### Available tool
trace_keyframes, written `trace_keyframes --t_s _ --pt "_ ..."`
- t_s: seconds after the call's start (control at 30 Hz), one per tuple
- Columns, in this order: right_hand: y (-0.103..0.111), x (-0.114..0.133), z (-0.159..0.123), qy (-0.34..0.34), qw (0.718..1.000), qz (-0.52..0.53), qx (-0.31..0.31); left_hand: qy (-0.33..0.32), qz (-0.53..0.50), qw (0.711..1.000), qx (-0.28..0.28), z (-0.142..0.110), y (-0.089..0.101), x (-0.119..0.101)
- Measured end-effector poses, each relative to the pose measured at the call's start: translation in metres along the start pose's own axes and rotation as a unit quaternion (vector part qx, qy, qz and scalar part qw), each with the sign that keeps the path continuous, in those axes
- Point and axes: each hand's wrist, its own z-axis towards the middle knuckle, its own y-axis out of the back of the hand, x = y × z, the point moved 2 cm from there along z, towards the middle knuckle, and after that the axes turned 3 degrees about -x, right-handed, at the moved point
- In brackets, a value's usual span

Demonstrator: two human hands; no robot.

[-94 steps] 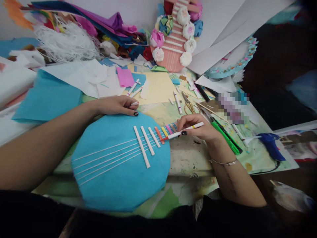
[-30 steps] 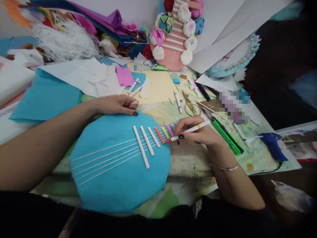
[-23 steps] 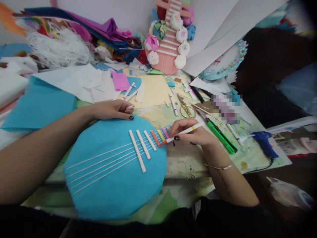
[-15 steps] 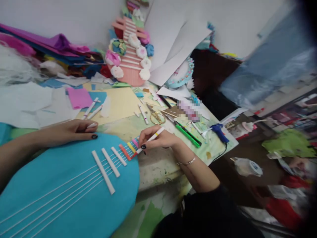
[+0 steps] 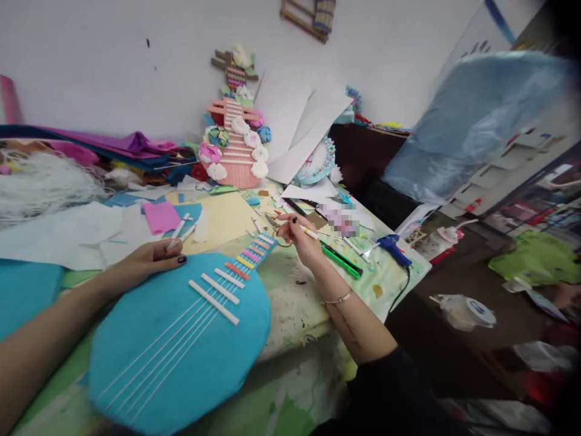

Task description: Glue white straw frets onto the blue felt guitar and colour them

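Note:
A blue lute-shaped craft piece (image 5: 149, 321) lies under my hands, with white strings, white cross strips (image 5: 213, 301) and coloured strips (image 5: 245, 262) up its narrow neck. My left hand (image 5: 157, 257) rests along its upper left edge, fingers closed around a small white piece (image 5: 172, 244) that looks like a pen cap. Off the neck's end, my right hand (image 5: 302, 239) is closed around a white marker pen (image 5: 309, 232) with a yellow band. The marker's tip is partly hidden by the fingers. Gold-handled scissors (image 5: 284, 244) lie partly behind that hand.
A green utility knife (image 5: 341, 260) and a blue glue gun (image 5: 394, 249) lie to the right on the table. Paper sheets (image 5: 222, 218) and white string (image 5: 45, 184) fill the left and back. A pink flower-covered lute (image 5: 236, 172) leans at the wall.
My right hand has lifted away from the coloured strips, up past the neck, with the marker still in it. The view has tilted up and the blue piece shows farther right.

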Motion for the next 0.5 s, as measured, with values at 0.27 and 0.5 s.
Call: trace_keyframes --t_s 0.27,0.5 --pt "-0.013 0.023 -0.013 0.106 0.984 -0.124 0.074 -0.110 -0.015 0.982 -0.153 -0.014 -0.032 -0.015" --pt "-0.024 0.032 -0.019 0.215 0.942 -0.226 0.124 -0.185 -0.009 0.956 -0.227 -0.023 -0.046 -0.022"
